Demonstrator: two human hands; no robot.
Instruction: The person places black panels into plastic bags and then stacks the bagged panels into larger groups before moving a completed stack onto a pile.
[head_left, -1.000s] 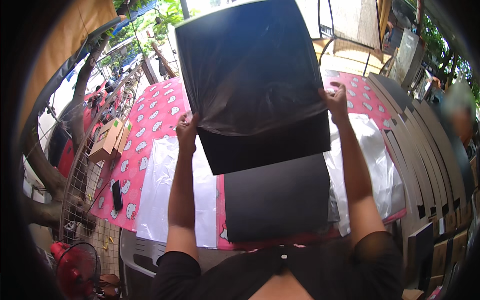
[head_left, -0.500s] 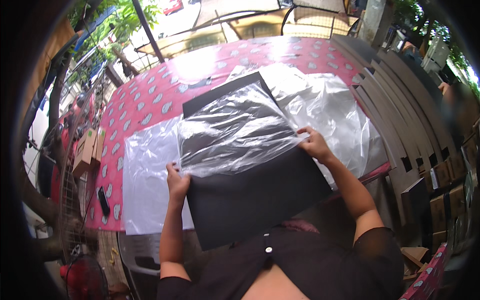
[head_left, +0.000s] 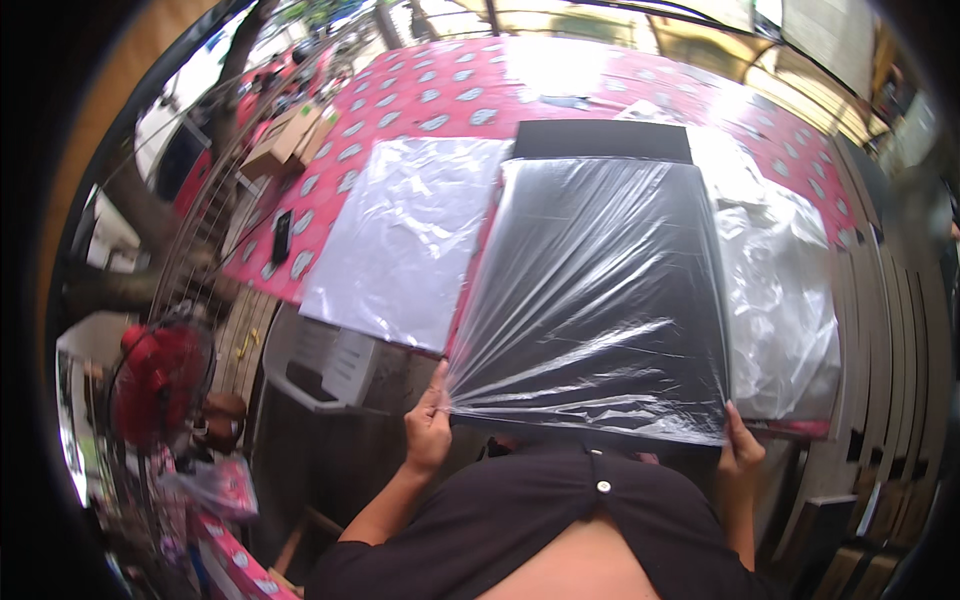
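Drawn farther down the black board (head_left: 603, 142), clear film (head_left: 610, 300) stretches between hands (head_left: 429, 434) pinching its corners.

Two bare hands, one left hand (head_left: 428, 438) and one right hand (head_left: 742, 453), appear with one clear, shiny plastic sleeve (head_left: 600, 300) and at least one black rectangular board (head_left: 602, 142), the full number unclear. Plastic piles number two: one flat, glossy white pile (head_left: 405, 238) and one crumpled, translucent pile (head_left: 775, 280), the sheets in each too merged to count. Also pictured: one pink, white-patterned tablecloth (head_left: 450, 80), one slim, black, phone-like slab (head_left: 282, 237), at least one brown cardboard box (head_left: 283, 147), one round red fan (head_left: 158, 375) and one pale grey plastic chair (head_left: 340, 362)
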